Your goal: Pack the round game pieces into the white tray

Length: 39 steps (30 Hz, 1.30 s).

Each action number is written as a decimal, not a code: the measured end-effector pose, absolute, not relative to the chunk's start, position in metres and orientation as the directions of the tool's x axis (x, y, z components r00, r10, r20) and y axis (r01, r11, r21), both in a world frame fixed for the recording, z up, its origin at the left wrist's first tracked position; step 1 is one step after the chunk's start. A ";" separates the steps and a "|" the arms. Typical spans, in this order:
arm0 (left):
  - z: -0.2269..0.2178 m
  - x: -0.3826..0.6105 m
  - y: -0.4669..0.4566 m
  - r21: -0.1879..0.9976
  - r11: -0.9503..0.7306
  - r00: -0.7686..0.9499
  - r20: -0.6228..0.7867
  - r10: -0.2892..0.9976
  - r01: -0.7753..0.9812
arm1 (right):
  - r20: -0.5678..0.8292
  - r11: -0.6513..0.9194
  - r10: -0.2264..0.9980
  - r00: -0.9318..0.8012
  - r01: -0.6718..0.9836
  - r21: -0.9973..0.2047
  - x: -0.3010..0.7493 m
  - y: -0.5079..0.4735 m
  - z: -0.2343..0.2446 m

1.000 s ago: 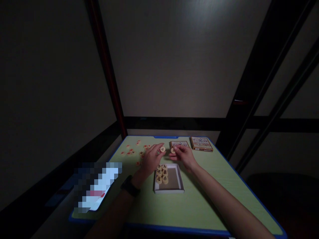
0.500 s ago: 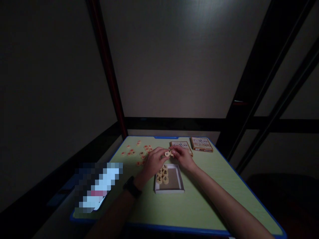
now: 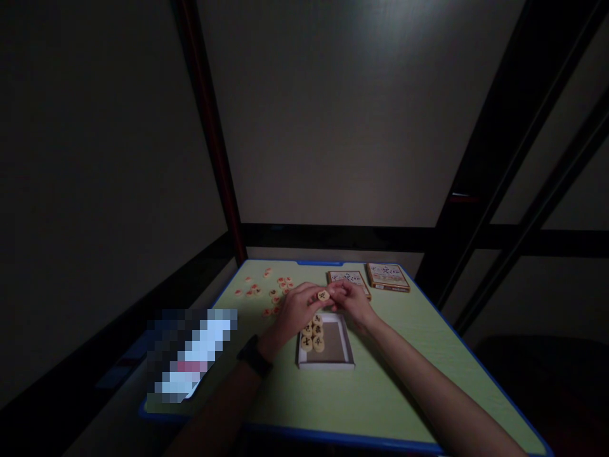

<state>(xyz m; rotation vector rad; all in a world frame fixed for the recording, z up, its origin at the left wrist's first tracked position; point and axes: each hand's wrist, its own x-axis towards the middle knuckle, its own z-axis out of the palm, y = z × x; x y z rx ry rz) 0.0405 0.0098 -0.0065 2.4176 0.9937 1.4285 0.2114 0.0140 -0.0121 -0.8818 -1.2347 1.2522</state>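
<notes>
Pinched in my left hand (image 3: 299, 309) is a round Chinese chess piece (image 3: 323, 296), its black character facing me. My right hand (image 3: 353, 301) meets it from the right, fingers closed at the piece's edge; whether a second piece lies behind is hidden. Just below both hands sits an open shallow white box (image 3: 351, 350) with a brown bottom. Several black-lettered pieces (image 3: 313, 336) stand in rows along its left side, the far ones partly covered by my left hand.
Several loose pieces (image 3: 254, 290), mostly red-lettered, lie scattered on the green table (image 3: 380, 393) at the back left. Two flat printed boxes (image 3: 349, 277) (image 3: 388, 277) lie at the back right. A blurred, bright screen-like object (image 3: 200, 355) is at the left edge.
My hands have come together at the piece. The second piece, seen in my right fingers before, no longer shows separately. The view has shifted slightly; the boxed pieces look the same.
</notes>
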 end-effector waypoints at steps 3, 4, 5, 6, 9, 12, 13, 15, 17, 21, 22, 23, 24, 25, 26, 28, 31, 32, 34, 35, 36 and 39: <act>-0.006 0.041 0.010 0.459 -0.757 0.309 0.717 0.625 0.465 | 0.137 0.113 0.985 -0.105 -0.204 -0.972 0.209 0.011 -0.009; -0.006 0.041 0.010 0.461 -0.753 0.306 0.715 0.629 0.470 | 0.139 0.115 0.984 -0.113 -0.198 -0.974 0.208 0.010 -0.008; -0.006 0.040 0.010 0.464 -0.750 0.303 0.713 0.632 0.473 | 0.145 0.120 0.982 -0.122 -0.191 -0.974 0.207 0.009 -0.007; -0.007 0.040 0.010 0.466 -0.747 0.302 0.710 0.636 0.474 | 0.152 0.126 0.979 -0.133 -0.185 -0.975 0.207 0.009 -0.006; -0.007 0.039 0.010 0.479 -0.741 0.310 0.696 0.647 0.471 | 0.164 0.135 0.973 -0.161 -0.175 -0.975 0.206 0.008 -0.006; -0.006 0.039 0.010 0.502 -0.731 0.323 0.673 0.666 0.462 | 0.173 0.151 0.973 -0.155 -0.146 -0.978 0.208 0.009 -0.008; -0.005 0.039 0.009 0.509 -0.729 0.329 0.664 0.671 0.457 | 0.178 0.158 0.972 -0.154 -0.132 -0.979 0.209 0.009 -0.008; -0.003 0.039 0.009 0.517 -0.727 0.348 0.648 0.678 0.453 | 0.180 0.162 0.969 -0.168 -0.113 -0.980 0.210 0.010 -0.007; -0.002 0.038 0.008 0.511 -0.727 0.363 0.639 0.678 0.459 | 0.165 0.144 0.965 -0.204 -0.115 -0.983 0.212 0.009 -0.006; 0.000 0.038 0.007 0.463 -0.739 0.374 0.654 0.657 0.490 | 0.141 0.105 0.959 -0.246 -0.151 -0.983 0.212 0.005 0.000; 0.000 0.038 0.007 0.446 -0.747 0.377 0.664 0.645 0.493 | 0.137 0.098 0.959 -0.247 -0.164 -0.982 0.212 0.003 0.002; 0.000 0.038 0.006 0.429 -0.757 0.376 0.679 0.630 0.494 | 0.133 0.089 0.960 -0.248 -0.180 -0.980 0.212 0.002 0.003; 0.000 0.037 0.006 0.409 -0.766 0.373 0.696 0.613 0.495 | 0.131 0.083 0.960 -0.248 -0.198 -0.977 0.211 0.002 0.004; -0.001 0.037 0.006 0.389 -0.775 0.368 0.714 0.595 0.499 | 0.133 0.081 0.960 -0.246 -0.213 -0.974 0.211 0.001 0.004; -0.001 0.037 0.006 0.368 -0.781 0.362 0.731 0.579 0.505 | 0.138 0.084 0.961 -0.240 -0.223 -0.971 0.211 0.001 0.004; -0.002 0.036 0.005 0.330 -0.782 0.349 0.756 0.554 0.528 | 0.156 0.106 0.964 -0.217 -0.227 -0.968 0.209 0.002 0.004; -0.005 0.036 0.006 0.293 -0.769 0.344 0.765 0.545 0.568 | 0.207 0.185 0.968 -0.142 -0.155 -0.970 0.206 0.003 0.002; -0.005 0.036 0.006 0.284 -0.766 0.346 0.764 0.544 0.577 | 0.237 0.225 0.965 -0.110 -0.110 -0.968 0.205 0.004 0.002; -0.006 0.036 0.006 0.267 -0.767 0.358 0.763 0.538 0.584 | 0.309 0.309 0.949 -0.062 -0.012 -0.951 0.202 0.002 0.001; -0.007 0.036 0.006 0.258 -0.769 0.363 0.765 0.533 0.585 | 0.343 0.345 0.938 -0.048 0.033 -0.938 0.201 0.000 0.001; -0.007 0.036 0.006 0.247 -0.771 0.367 0.768 0.525 0.587 | 0.374 0.376 0.927 -0.039 0.076 -0.923 0.200 -0.002 0.001; -0.007 0.036 0.005 0.213 -0.777 0.387 0.770 0.507 0.593 | 0.470 0.455 0.883 -0.003 0.260 -0.852 0.195 -0.010 -0.001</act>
